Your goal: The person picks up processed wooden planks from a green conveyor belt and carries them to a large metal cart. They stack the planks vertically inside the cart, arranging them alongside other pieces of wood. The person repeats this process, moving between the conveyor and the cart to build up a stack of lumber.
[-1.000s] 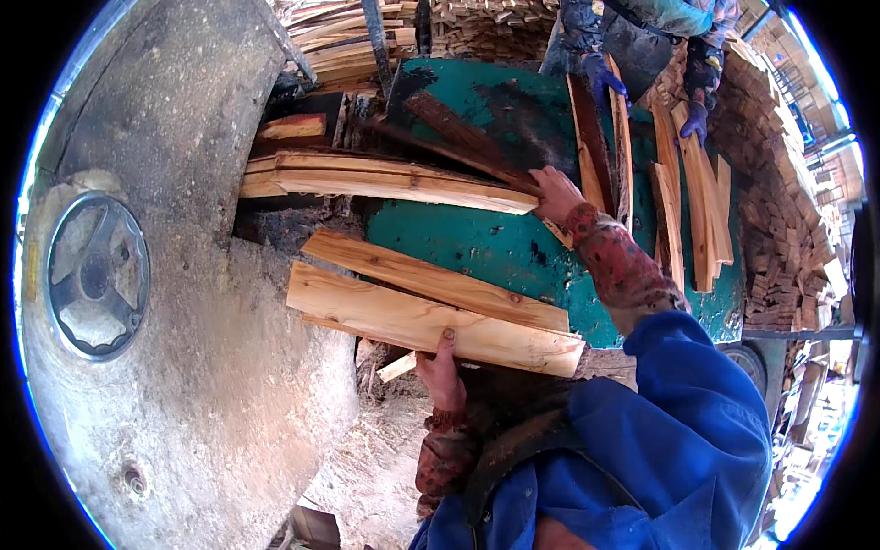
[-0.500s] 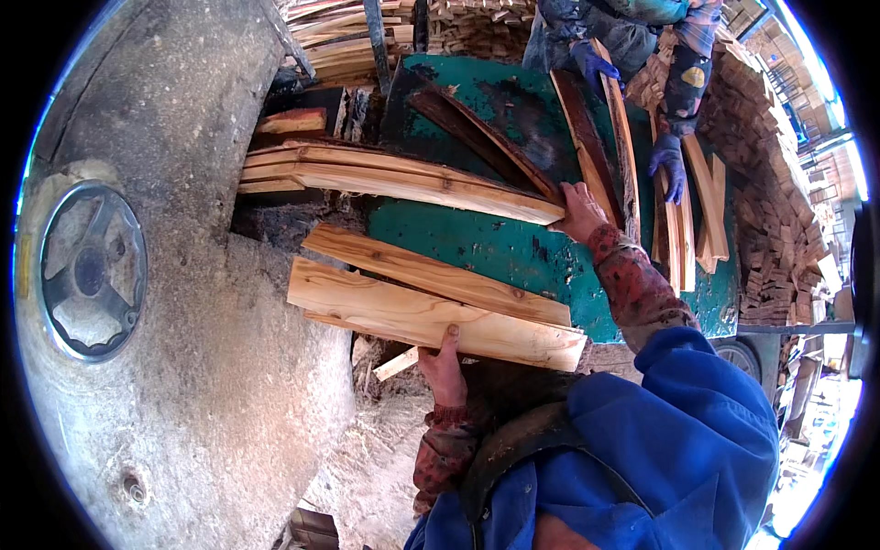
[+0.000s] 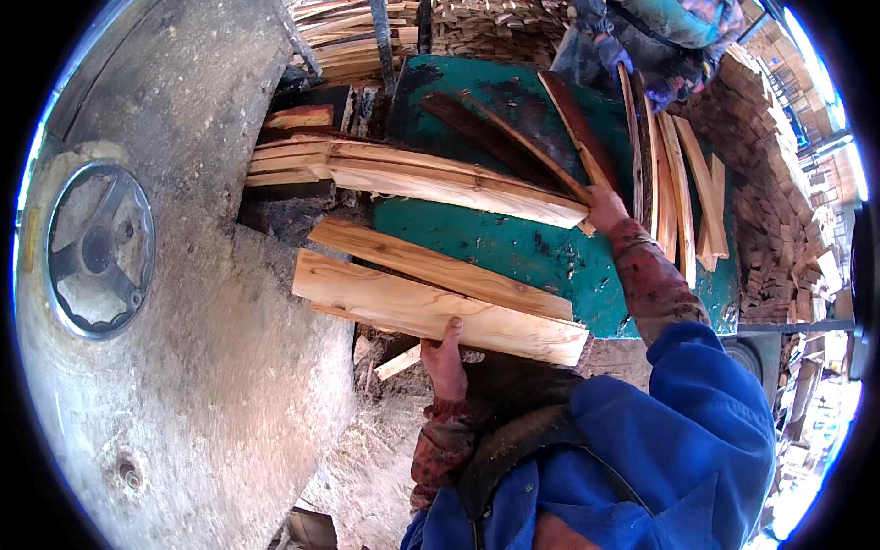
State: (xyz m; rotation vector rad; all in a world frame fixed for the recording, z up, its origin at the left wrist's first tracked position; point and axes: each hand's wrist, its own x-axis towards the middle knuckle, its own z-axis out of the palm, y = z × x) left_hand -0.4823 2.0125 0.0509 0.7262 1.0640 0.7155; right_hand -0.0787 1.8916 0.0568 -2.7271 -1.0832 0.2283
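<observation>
My left hand [image 3: 445, 362] grips a pale wooden board [image 3: 440, 307] at its near edge, thumb on top and fingers hidden beneath. Another board [image 3: 449, 270] lies along its far side, and part of a third shows underneath. My right hand [image 3: 606, 209] is closed at the right ends of a long stack of pale strips [image 3: 458, 188] and a thin bark-edged strip [image 3: 532, 147]. Its fingertips are partly hidden, so exactly which pieces it grips is hard to see. A dark reddish-brown slab [image 3: 579, 124] reaches close to that hand.
A green metal table [image 3: 477, 229] bears the wood. On the left stands a grey machine panel [image 3: 220, 367] with a handwheel [image 3: 99, 249]. Across the table, a co-worker's gloved hand [image 3: 612, 57] holds upright-lying strips [image 3: 678, 192]. Stacked wood [image 3: 779, 211] rises at the right.
My right hand has shifted slightly right, and the long stack's end has moved with it. My left hand stays nearly still. The co-worker's lower hand has drawn back to the strips' far ends.
</observation>
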